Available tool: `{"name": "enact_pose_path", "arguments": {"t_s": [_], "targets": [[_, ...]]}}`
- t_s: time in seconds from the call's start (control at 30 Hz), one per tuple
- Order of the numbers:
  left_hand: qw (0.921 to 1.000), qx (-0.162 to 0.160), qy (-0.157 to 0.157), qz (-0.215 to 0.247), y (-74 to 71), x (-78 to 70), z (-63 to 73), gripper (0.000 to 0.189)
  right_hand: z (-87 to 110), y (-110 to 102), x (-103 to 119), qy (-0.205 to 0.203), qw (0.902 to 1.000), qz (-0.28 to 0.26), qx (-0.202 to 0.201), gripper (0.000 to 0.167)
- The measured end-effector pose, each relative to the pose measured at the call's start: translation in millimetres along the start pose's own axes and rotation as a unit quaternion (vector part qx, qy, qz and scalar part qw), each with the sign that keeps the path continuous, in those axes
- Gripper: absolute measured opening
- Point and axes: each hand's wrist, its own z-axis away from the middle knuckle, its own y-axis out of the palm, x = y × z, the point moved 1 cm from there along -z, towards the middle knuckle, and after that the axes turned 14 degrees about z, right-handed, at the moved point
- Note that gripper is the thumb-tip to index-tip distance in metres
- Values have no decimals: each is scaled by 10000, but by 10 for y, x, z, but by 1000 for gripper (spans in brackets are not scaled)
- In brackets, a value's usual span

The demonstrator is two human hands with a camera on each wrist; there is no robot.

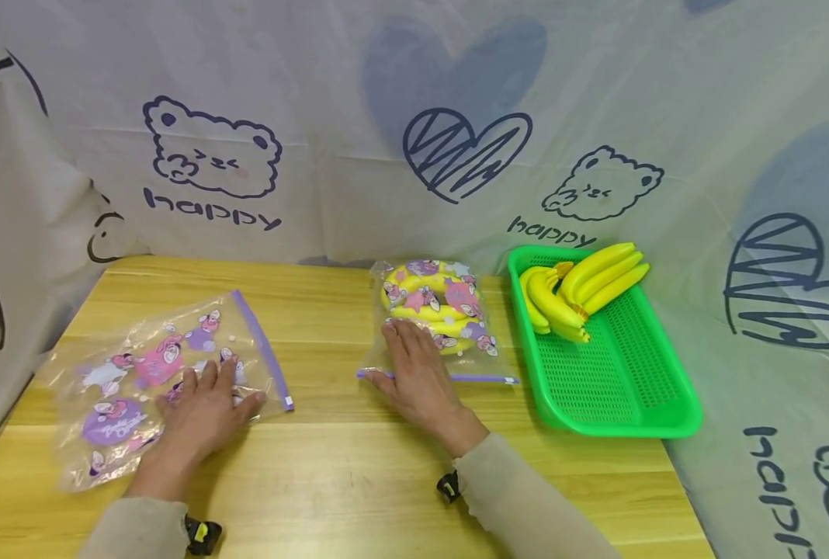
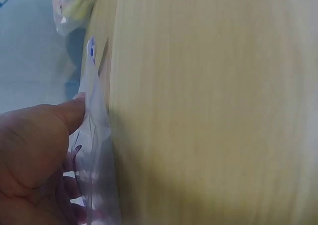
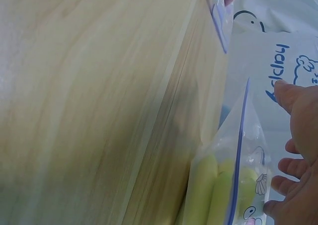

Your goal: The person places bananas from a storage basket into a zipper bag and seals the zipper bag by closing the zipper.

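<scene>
A flat clear zip bag [image 1: 152, 361], printed with pink and purple cartoon figures, lies at the left of the table with its purple zip strip [image 1: 261, 349] facing right. My left hand [image 1: 205, 411] rests on it, fingers spread; the left wrist view shows the thumb against the film [image 2: 97, 135]. At the middle, a second printed zip bag [image 1: 459, 295] holds yellow bananas [image 3: 203, 195], its purple zip edge [image 3: 239, 145] toward me. Over its near part lies my right hand [image 1: 417, 380] with extended fingers, the fingertips at the bananas and the thumb by the zip's left end.
To the right stands a green plastic basket [image 1: 536, 388] with two bunches of bananas [image 1: 603, 276] at its far end. Behind the wooden table [image 1: 331, 466] hangs a pale cloth [image 1: 345, 194] printed with bears and hearts. Black straps with small devices show at both wrists.
</scene>
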Motion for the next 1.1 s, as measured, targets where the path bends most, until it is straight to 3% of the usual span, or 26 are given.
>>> {"name": "enact_pose_path", "arguments": {"t_s": [0.47, 0.63, 0.9, 1.1], "targets": [[9943, 267, 1031, -101, 286, -317, 121, 87, 42, 11, 38, 77, 9999, 22, 73, 75], [9890, 439, 1413, -86, 294, -369, 158, 88, 85, 11, 112, 85, 9992, 39, 377, 73], [9882, 826, 1282, -121, 188, -468, 209, 91, 145, 32, 170, 111, 9974, 189, 690, 71], [9916, 304, 1207, -359, 230, -702, 191, 59, 179, 47, 202, 156, 9975, 206, 663, 69]]}}
